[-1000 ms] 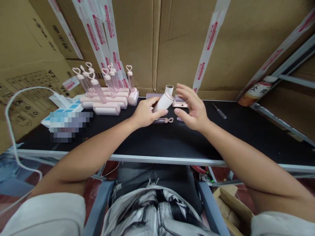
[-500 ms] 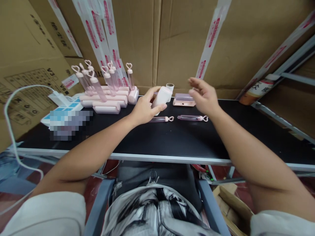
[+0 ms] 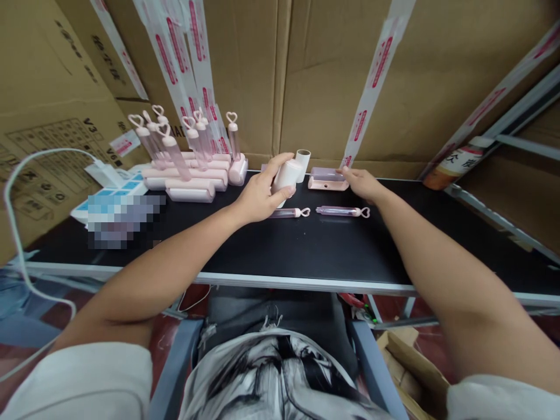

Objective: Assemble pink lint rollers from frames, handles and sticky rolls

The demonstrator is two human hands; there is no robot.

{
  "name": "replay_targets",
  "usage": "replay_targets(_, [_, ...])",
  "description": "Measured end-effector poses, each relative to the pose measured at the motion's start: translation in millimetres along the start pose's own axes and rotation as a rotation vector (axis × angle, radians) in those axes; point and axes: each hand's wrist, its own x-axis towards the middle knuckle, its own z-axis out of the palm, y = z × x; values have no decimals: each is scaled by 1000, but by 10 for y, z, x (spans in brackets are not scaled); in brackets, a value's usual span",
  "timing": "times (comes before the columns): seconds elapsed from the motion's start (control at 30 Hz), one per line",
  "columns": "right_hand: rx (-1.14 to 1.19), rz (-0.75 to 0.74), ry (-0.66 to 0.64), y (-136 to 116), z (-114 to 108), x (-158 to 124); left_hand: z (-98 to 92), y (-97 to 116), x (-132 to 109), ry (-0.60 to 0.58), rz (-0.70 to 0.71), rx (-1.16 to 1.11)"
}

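My left hand (image 3: 261, 189) is wrapped round a white lint roll (image 3: 287, 177), held tilted above the black table. Just behind it stands another white roll (image 3: 302, 167) with its brown cardboard core showing at the top. My right hand (image 3: 362, 184) has its fingers closed at the right end of a pink lint roller case (image 3: 328, 184) with a clear purple cover. Nearer me lie two clear purplish handles with heart-shaped ends, one handle (image 3: 339, 211) below the case and another handle (image 3: 289, 213) partly under my left hand.
Several pink lint rollers (image 3: 188, 175) with upright heart-topped handles stand at the back left. A white power strip (image 3: 109, 195) with a plugged cable lies left of them. Cardboard (image 3: 315, 76) walls the back. A bottle (image 3: 457, 163) leans at the right by a metal frame.
My right hand has come down and left from the air onto the right end of the pink case. My left hand keeps the white roll, turned slightly.
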Motion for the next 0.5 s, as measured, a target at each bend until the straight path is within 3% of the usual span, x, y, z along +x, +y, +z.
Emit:
replay_targets(0.33, [-143, 18, 42, -45, -68, -33, -12, 14, 2, -20, 9, -5])
replay_targets(0.5, [-400, 96, 92, -184, -143, -52, -5, -25, -1, -20, 24, -11])
